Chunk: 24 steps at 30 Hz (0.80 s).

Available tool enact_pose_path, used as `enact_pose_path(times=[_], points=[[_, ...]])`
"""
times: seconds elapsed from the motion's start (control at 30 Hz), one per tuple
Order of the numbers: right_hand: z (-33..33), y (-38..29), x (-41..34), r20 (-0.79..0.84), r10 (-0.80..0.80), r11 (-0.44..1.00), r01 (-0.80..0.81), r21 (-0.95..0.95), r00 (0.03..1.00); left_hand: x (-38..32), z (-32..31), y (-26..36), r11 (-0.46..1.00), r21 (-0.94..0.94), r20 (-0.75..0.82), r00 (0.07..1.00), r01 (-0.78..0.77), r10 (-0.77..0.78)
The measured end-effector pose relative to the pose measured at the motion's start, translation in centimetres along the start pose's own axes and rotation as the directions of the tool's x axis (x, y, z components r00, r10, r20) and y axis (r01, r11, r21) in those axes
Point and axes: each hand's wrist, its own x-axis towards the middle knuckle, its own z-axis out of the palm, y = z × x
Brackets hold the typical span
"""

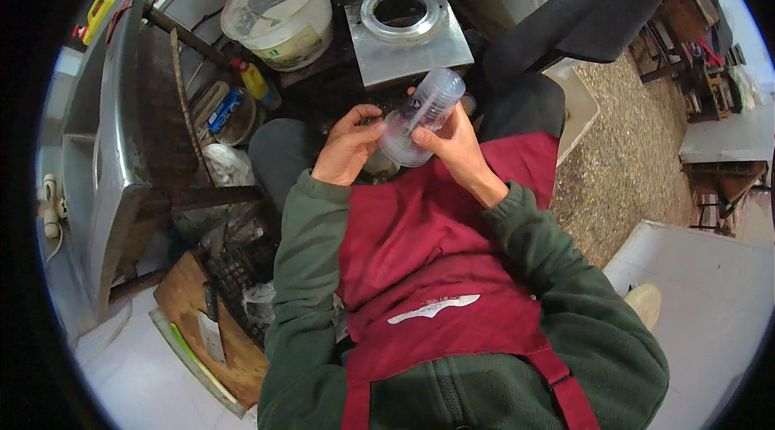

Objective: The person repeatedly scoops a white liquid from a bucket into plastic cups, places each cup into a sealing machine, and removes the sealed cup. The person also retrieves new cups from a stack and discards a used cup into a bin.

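A nested stack of clear plastic cups [431,104] is tilted in front of me, above my lap. My right hand [453,138] is closed round its side, thumb across the front. The wide rims at the lower left end of the stack lie close to my left hand [353,142]. That hand's fingers are curled and apart, with the tips near the rims; whether they touch is unclear. Just beyond the cups sits a metal plate [418,57] with a round ringed opening.
A large white plastic tub [309,36] with pale contents stands beyond my left hand. Metal shelving [124,145] rises at the left. Lower left, a cleaver [211,333] and a green stalk [187,348] lie on a wooden board [187,291]. A yellow bottle [257,88] stands near the tub.
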Motion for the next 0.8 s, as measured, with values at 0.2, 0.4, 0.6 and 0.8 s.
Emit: enact_pose_path(times=[0.2,0.4,0.6,0.8], points=[[-0.7,-1.8,-0.3,-0.053,-0.016,0.997,0.012,-0.075,0.998,0.0,0.1,-0.3,0.996,-0.068,-0.105,0.993,-0.055,0.048],[-1.9,-5.6,-0.2,-0.036,-0.093,0.959,0.080,-0.270,0.995,0.3,-0.4,-0.4,0.993,-0.088,-0.116,0.991,-0.077,0.066],[-2.0,-6.2,-0.4,-0.029,-0.096,0.920,0.077,-0.385,0.995,0.7,-1.3,-0.9,0.988,-0.117,-0.105,0.991,-0.097,0.085],[-3.9,-11.0,-0.1,-0.020,-0.269,0.847,0.227,-0.482,0.963,0.3,-1.4,-0.7,0.984,-0.147,-0.174,0.982,-0.099,0.073]])
